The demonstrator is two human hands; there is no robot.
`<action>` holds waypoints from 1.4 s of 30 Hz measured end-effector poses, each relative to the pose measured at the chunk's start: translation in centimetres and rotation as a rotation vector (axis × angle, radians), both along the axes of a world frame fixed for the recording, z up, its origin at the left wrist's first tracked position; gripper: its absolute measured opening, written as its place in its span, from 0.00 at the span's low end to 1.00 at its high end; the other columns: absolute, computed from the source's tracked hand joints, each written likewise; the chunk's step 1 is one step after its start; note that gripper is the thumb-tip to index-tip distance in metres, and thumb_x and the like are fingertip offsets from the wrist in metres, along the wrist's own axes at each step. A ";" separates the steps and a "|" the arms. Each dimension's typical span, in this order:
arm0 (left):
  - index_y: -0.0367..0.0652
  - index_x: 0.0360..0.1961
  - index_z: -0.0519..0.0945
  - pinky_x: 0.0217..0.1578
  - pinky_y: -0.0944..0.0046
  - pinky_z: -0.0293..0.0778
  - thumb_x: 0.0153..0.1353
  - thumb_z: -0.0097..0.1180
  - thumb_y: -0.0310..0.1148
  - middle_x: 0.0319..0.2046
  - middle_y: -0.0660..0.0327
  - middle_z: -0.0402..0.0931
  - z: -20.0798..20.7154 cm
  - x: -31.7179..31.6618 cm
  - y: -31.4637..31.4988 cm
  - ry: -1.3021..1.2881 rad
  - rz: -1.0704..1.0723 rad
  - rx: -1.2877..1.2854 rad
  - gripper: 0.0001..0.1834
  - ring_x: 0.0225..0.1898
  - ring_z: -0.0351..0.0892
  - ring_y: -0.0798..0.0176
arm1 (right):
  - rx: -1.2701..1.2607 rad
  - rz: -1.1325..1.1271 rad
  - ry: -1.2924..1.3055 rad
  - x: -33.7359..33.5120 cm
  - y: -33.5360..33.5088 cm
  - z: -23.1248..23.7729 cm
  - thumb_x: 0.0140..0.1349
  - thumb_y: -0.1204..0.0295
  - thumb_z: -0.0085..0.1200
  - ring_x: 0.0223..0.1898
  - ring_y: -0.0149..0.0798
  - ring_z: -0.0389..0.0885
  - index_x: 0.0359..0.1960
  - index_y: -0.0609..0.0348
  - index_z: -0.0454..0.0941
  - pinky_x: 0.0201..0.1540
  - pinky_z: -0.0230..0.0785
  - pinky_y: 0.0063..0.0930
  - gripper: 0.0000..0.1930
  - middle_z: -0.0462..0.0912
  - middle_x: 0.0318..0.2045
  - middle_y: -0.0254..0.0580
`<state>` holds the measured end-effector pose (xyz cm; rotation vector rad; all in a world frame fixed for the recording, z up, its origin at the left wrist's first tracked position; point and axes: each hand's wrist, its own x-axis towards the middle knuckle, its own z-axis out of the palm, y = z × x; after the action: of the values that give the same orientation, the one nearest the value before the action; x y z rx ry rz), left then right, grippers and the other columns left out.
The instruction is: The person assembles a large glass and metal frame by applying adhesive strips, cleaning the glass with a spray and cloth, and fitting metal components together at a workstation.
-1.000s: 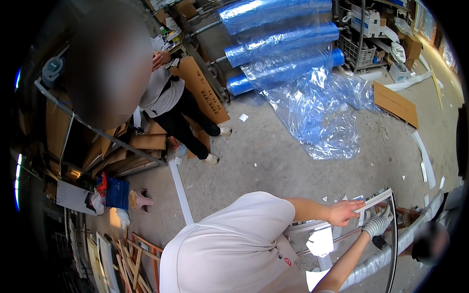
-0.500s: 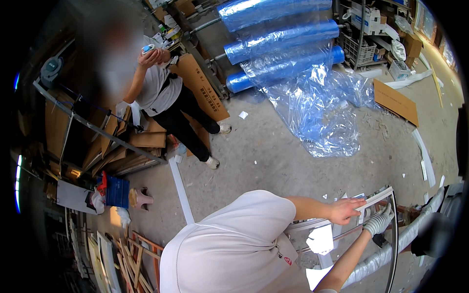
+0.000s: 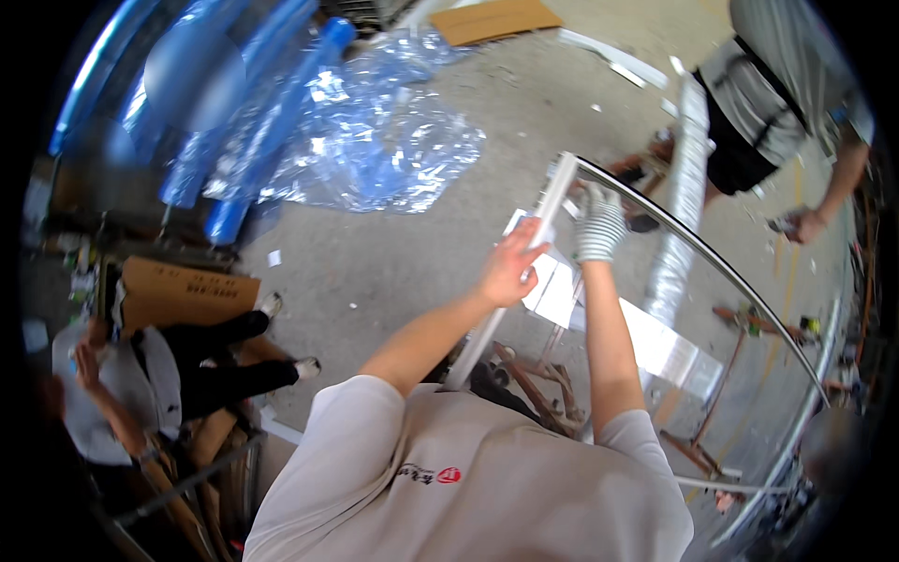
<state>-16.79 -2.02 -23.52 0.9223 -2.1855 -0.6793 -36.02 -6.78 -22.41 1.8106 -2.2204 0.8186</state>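
A large frame with a pale straight bar (image 3: 489, 323) and a dark-edged side (image 3: 721, 251) spreads out before me, its corner at the far end. Bare, my left hand (image 3: 510, 269) lies across the pale bar with its fingers stretched over it and the thumb apart. My right hand (image 3: 599, 229), in a grey-and-white striped glove, is inside the frame close to that corner. Its fingers look bent together; whatever they hold, if anything, is hidden. Bright reflective panes (image 3: 552, 288) show below the frame between my arms.
Blue plastic film (image 3: 393, 155) trails over the floor from big rolls at the left. One person (image 3: 122, 389) stands at lower left by cardboard; another (image 3: 773, 103) stands at upper right. A silver-wrapped long bundle (image 3: 684, 187) lies beyond the frame. Cardboard (image 3: 496, 19) lies at the back.
My view has swung to the right, so the frame and my hands now appear nearer the middle. Both hands stay at the same corner; a second person has come into view.
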 end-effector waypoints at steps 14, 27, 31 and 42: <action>0.44 0.48 0.77 0.59 0.51 0.62 0.47 0.51 0.29 0.63 0.49 0.57 1.5 -0.6 -0.1 -0.114 -0.031 0.000 0.22 0.65 0.56 0.46 | -0.060 -0.065 -0.258 -1.4 0.2 -0.8 0.55 0.77 0.52 0.39 0.50 0.76 0.41 0.55 0.80 0.44 0.69 0.40 0.12 0.77 0.37 0.49; 0.44 0.49 0.77 0.59 0.51 0.61 0.48 0.51 0.29 0.64 0.50 0.56 1.8 -0.6 -0.1 -0.142 -0.034 0.023 0.22 0.65 0.55 0.47 | -0.173 -0.149 -0.393 -1.6 1.2 -1.0 0.58 0.70 0.52 0.38 0.48 0.77 0.40 0.55 0.79 0.45 0.69 0.38 0.10 0.79 0.33 0.49; 0.44 0.49 0.77 0.59 0.51 0.61 0.48 0.51 0.29 0.64 0.50 0.56 1.6 -0.5 -0.2 -0.122 -0.037 0.000 0.23 0.65 0.55 0.46 | -0.076 -0.190 -0.203 -1.4 0.8 -0.6 0.56 0.71 0.53 0.38 0.47 0.77 0.40 0.53 0.80 0.47 0.68 0.41 0.11 0.79 0.32 0.45; 0.44 0.48 0.77 0.59 0.51 0.61 0.48 0.51 0.30 0.63 0.49 0.57 1.7 -0.6 -0.2 -0.146 -0.033 0.008 0.22 0.65 0.55 0.46 | 0.046 -0.174 -0.069 -1.1 -1.3 -2.2 0.56 0.69 0.55 0.35 0.44 0.76 0.43 0.51 0.80 0.39 0.69 0.38 0.12 0.79 0.32 0.43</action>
<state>-17.42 -2.25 -21.87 0.9694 -2.3319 -0.6551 -37.10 -8.06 -24.57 1.6014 -2.4178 0.8133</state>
